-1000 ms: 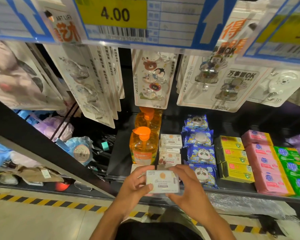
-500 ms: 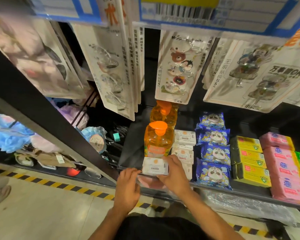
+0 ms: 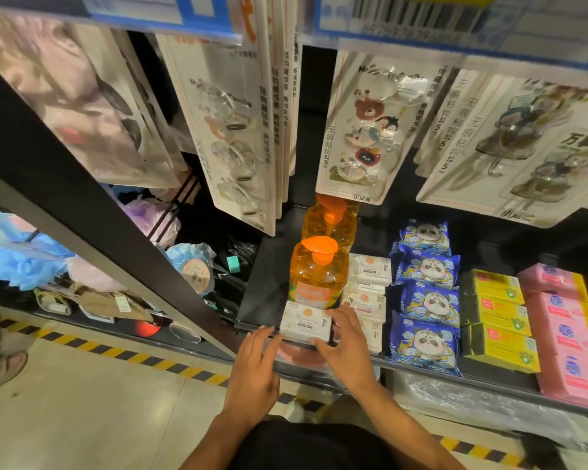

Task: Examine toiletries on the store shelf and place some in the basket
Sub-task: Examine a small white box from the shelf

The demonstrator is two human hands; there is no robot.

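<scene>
The white soap box (image 3: 306, 322) lies flat at the front edge of the shelf (image 3: 269, 283), its long side along the lip and its printed face up, directly in front of the orange pump bottle (image 3: 318, 273). The right hand (image 3: 348, 347) grips it by the right end, thumb on the near side and fingers curled over the far side. That hold keeps the label readable and lets the box be slid or lifted either way. The left hand (image 3: 255, 368) is open, its fingers straight and reaching toward the box's left front corner. They lie just beside it at the lip, and I cannot tell whether they touch. It looks placed to steady or square the box rather than to carry it.

To the right of the box, matching white boxes (image 3: 369, 300) are stacked in a column running back from the front edge. Next come blue panda packs (image 3: 428, 300), yellow boxes (image 3: 496, 313) and pink packs (image 3: 564, 334) toward the shelf's right end.

Open room is mostly to the left — bare black shelf between the bottle and the shelf's left edge. Hanging hook cards (image 3: 364, 130) drop low over the back rows, so a straight lift is cramped there, and pulling out over the front lip looks like the easy way. No basket is visible, so the box would likely have to come back toward the body.
</scene>
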